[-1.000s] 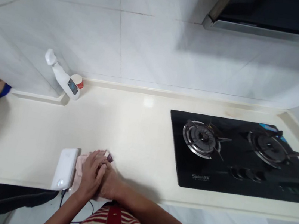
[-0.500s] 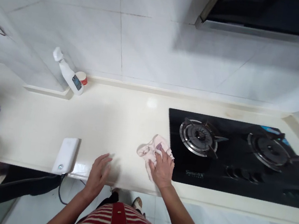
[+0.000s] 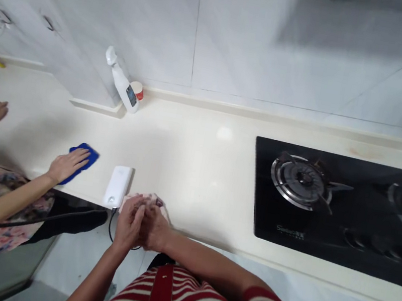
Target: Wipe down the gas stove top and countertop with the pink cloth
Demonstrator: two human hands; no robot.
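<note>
A pale pink cloth lies bunched at the counter's front edge, just right of the white power bank. My left hand is curled against its near left side. From the right, my right hand closes on the same cloth, its fingers meeting those of my left hand. Most of the cloth is hidden beneath the two hands. The white power bank, with a black cable plugged into its near end, lies close by my left hand.
At left, a co-worker's hand presses a blue cloth on the counter. A spray bottle and paper cup stand by the wall. The black gas hob is at right. A black cable crosses the lower left.
My right hand has drawn the pink cloth leftward from the hob's edge to my left hand, which now grips it too. The view has shifted left; the co-worker's blue cloth is nearer.
</note>
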